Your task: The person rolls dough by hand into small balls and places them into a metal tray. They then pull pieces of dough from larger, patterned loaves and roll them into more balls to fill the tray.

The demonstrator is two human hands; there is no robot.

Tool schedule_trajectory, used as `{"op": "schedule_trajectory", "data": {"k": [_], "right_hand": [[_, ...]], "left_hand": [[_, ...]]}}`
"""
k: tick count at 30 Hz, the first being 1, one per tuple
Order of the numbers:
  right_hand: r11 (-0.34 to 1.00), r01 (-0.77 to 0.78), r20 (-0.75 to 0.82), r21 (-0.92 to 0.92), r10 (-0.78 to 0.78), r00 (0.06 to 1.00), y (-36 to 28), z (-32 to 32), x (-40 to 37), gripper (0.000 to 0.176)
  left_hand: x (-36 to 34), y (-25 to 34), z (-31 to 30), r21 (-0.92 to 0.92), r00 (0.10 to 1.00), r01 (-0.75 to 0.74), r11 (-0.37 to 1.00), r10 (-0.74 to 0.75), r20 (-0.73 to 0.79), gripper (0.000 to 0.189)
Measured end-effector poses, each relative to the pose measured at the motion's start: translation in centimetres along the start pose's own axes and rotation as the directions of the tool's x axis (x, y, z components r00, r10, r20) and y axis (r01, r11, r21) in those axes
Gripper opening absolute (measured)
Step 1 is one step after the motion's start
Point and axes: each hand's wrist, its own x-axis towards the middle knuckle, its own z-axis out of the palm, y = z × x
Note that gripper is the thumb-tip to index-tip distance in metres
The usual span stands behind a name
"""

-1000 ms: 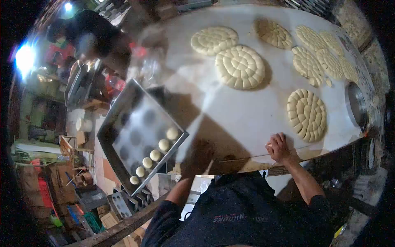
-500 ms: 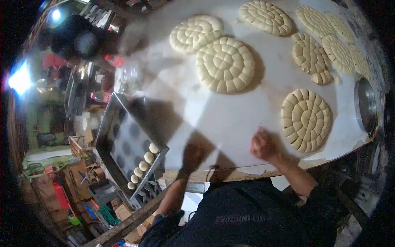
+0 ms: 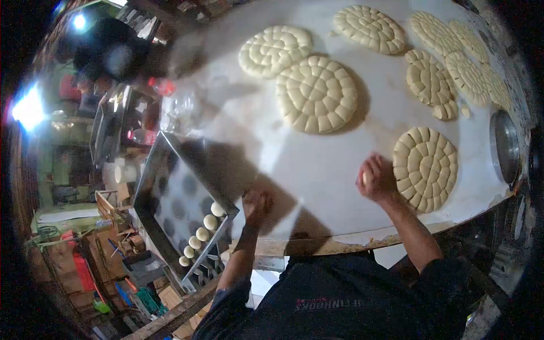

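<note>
My left hand (image 3: 258, 205) is curled low over the white tabletop, close to the right-hand corner of a metal tray (image 3: 195, 160). Its fingers are closed and in shadow, and what they may hold is hidden. Several round dough balls (image 3: 210, 221) sit in a row along the tray's near side. My right hand (image 3: 378, 177) is closed on a small pale piece of dough (image 3: 365, 177), only partly visible. Just right of that hand lies a flat dough round (image 3: 425, 168), cut into many small pieces.
More cut dough rounds (image 3: 316, 95) lie across the far and right parts of the table (image 3: 334, 156). A round metal pan (image 3: 504, 146) stands at the right edge. Plastic bottles (image 3: 141, 136) are behind the tray. Tools and boxes (image 3: 144, 266) fill the lower left.
My right hand has moved up and slightly right, and its curled fingers now show pale dough. My left hand has shifted slightly away from me. The whole view has tilted a little.
</note>
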Motion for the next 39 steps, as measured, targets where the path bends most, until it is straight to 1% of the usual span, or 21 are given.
{"op": "schedule_trajectory", "data": {"k": [1, 3, 7, 11, 12, 14, 16, 17, 18, 19, 20, 21, 22, 25, 29, 31, 33, 34, 35, 37, 39], "right_hand": [[0.996, -0.019, -0.089, -0.086, 0.012, 0.996, -0.2, 0.5, 1.8, 0.009], [0.989, -0.124, -0.18, -0.078, 0.108, 0.978, -1.1, 3.7, 4.6, 0.01], [0.941, -0.313, -0.19, 0.126, 0.333, 0.924, -6.1, 6.9, 3.7, 0.007], [0.987, -0.129, -0.229, 0.09, 0.147, 0.962, -9.3, 6.1, -1.6, 0.012], [0.928, -0.283, -0.209, 0.243, 0.336, 0.918, -8.6, 6.7, -3.4, 0.016], [0.576, -0.62, 0.083, 0.533, 0.694, 0.715, -9.6, 5.8, -5.0, 0.025], [0.149, -0.709, 0.465, 0.689, 0.66, 0.591, -16.8, 7.6, -6.0, 0.038], [0.342, -0.656, 0.307, 0.673, 0.677, 0.669, -19.1, 11.1, -8.2, 0.049], [0.65, -0.758, 0.634, -0.052, 0.608, 0.478, -19.3, 11.4, -6.4, 0.062], [0.662, -0.747, 0.631, -0.058, 0.604, 0.486, -20.2, 14.6, -7.0, 0.062], [0.681, -0.637, 0.22, 0.36, 0.602, 0.768, -20.7, 20.0, -8.8, 0.046], [0.701, -0.304, -0.273, 0.646, 0.583, 0.765, -22.6, 20.7, -7.6, 0.032], [0.446, -0.375, 0.001, 0.813, 0.643, 0.766, -21.9, 18.2, -7.3, 0.043], [0.747, -0.458, 0.291, 0.483, 0.356, 0.888, -27.2, 6.1, 2.2, 0.026], [0.948, -0.157, 0.041, 0.276, 0.151, 0.988, -25.3, 5.6, 3.3, 0.015], [0.978, -0.189, -0.104, 0.09, 0.198, 0.975, -20.6, 8.0, 3.8, 0.016], [0.928, -0.32, -0.168, 0.193, 0.353, 0.921, -15.1, 8.6, 6.4, 0.018], [0.956, -0.243, -0.295, 0.162, 0.282, 0.913, -13.8, 8.4, 7.9, 0.018], [0.978, -0.168, -0.411, 0.122, 0.204, 0.889, -12.7, 8.3, 9.0, 0.018], [0.958, -0.248, -0.196, 0.144, 0.274, 0.942, -9.0, 8.7, 9.1, 0.023], [0.932, -0.322, 0.024, 0.168, 0.323, 0.946, -7.3, 8.9, 8.4, 0.03]], "left_hand": [[1.0, -1.8, 0.9, 0.109, 0.999, 0.025, 0.994, -0.029, 0.034, 0.01], [7.0, 1.2, -1.3, -0.023, 0.879, -0.153, 0.988, 0.126, -0.459, 0.01], [7.7, 6.7, -2.8, -0.53, 0.928, -0.147, 0.835, -0.069, -0.366, 0.017], [-1.0, 7.6, -3.5, -0.328, 0.974, -0.065, 0.942, -0.012, -0.227, 0.036], [-1.7, 6.9, -3.9, -0.343, 0.971, -0.073, 0.936, -0.013, -0.24, 0.036], [-3.2, 5.8, -5.0, -0.731, 0.985, 0.165, 0.662, -0.074, 0.155, 0.043], [-5.2, 4.5, -7.0, -0.849, 0.866, 0.468, 0.245, 0.068, 0.496, 0.052], [-5.6, 4.0, -8.0, -0.789, 0.767, 0.613, 0.047, 0.202, 0.609, 0.056], [-5.2, 3.9, -9.8, -0.797, 0.778, 0.602, 0.039, 0.196, 0.597, 0.056], [-4.3, 4.0, -12.2, -0.894, 0.869, 0.429, 0.131, 0.209, 0.448, 0.062], [-3.7, 3.9, -13.5, -0.946, 0.929, 0.237, 0.219, 0.233, 0.287, 0.068], [-3.7, 3.7, -13.7, -0.95, 0.935, 0.228, 0.215, 0.224, 0.275, 0.068], [-3.6, 3.4, -13.7, -0.954, 0.982, 0.089, 0.287, 0.136, 0.132, 0.065], [-3.4, 2.7, -13.2, -0.908, 0.995, -0.025, 0.417, 0.101, 0.02, 0.057], [-2.8, 3.2, -12.2, -0.768, 0.968, 0.014, 0.641, 0.184, 0.171, 0.035], [-1.6, 3.4, -13.7, -0.795, 0.946, -0.049, 0.604, 0.284, 0.158, 0.025], [-0.9, 4.2, -15.9, -0.94, 0.824, 0.059, 0.336, 0.515, 0.236, 0.024], [-1.0, 5.8, -17.3, -0.953, 0.93, -0.142, 0.269, 0.365, -0.035, 0.017], [0.0, 6.2, -16.7, -0.952, 0.928, -0.129, 0.276, 0.373, -0.018, 0.017], [1.9, 6.7, -14.2, -0.764, 0.876, 0.452, 0.46, -0.067, 0.478, 0.025], [-0.6, 7.2, -4.7, -0.891, 0.851, 0.311, 0.33, -0.514, 0.107, 0.025]]}}
